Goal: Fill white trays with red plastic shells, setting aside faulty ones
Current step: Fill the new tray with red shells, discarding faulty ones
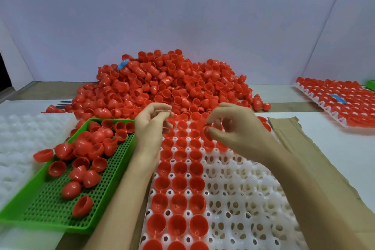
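Head view: white tray (243, 199), left columns filled with red shells (179, 185);
Right hand (237, 130): pinching one shell (209, 133) above far rows;
Left hand (151, 126): fingers curled, contents unclear;
Green tray (113, 170): loose shells, beside left wrist

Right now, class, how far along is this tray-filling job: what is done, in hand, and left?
Done: a full tray sits far right; the middle tray has its left columns filled; set-aside shells lie in the green basket. In hand: the right hand pinches a red shell. Left: the middle tray's empty pockets and the big pile.
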